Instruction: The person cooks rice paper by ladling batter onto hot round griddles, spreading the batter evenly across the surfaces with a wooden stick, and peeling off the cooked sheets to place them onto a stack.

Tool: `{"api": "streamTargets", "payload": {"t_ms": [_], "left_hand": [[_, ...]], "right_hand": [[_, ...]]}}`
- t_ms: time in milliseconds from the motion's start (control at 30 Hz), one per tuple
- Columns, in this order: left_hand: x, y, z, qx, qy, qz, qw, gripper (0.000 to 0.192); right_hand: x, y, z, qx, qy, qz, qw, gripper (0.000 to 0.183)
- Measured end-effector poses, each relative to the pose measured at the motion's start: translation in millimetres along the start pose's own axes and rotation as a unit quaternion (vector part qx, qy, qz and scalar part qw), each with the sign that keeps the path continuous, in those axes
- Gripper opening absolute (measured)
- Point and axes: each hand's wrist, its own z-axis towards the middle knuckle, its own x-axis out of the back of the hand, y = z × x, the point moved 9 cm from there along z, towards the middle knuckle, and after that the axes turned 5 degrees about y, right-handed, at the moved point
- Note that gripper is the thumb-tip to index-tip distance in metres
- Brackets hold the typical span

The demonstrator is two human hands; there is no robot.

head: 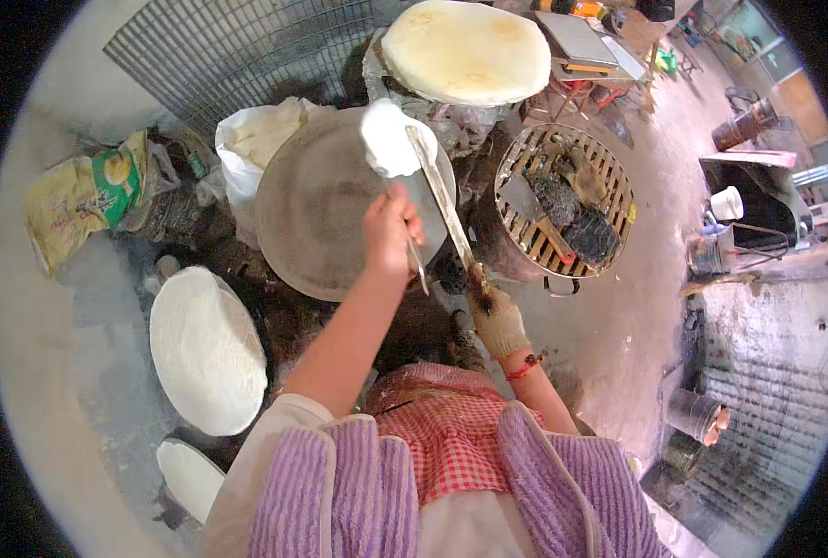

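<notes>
My left hand (391, 230), bare, is closed around a thin metal tool (417, 264) whose end points towards me. Its fingers are above the right part of a round grey griddle (316, 209). My right hand (499, 319), in a knitted work glove, grips the dark end of a long wooden stick (448, 202). At the stick's far end is a lump of white dough (391, 143), blurred, over the griddle's far right part. Whether the dough touches the griddle, I cannot tell.
A stack of round flatbreads (466, 52) stands beyond the griddle. At right, a slatted cover on a pot (623, 188) bears a scraper (539, 216) and dark lumps. An open white sack (236, 160) leans left of the griddle; a white oval mound (208, 352) is nearer me.
</notes>
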Motion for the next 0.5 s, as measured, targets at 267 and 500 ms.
{"api": "streamTargets", "payload": {"t_ms": [267, 500], "left_hand": [[112.5, 75.6, -13.0, -0.121, 0.108, -0.181, 0.970, 0.023], [260.5, 70.9, -108.0, -0.083, 0.043, -0.114, 0.989, 0.038]], "right_hand": [[-48.7, -92.3, 73.8, 0.167, 0.081, 0.064, 0.981, 0.043], [-41.5, -172.9, 72.7, 0.090, -0.056, -0.080, 0.991, 0.041]]}}
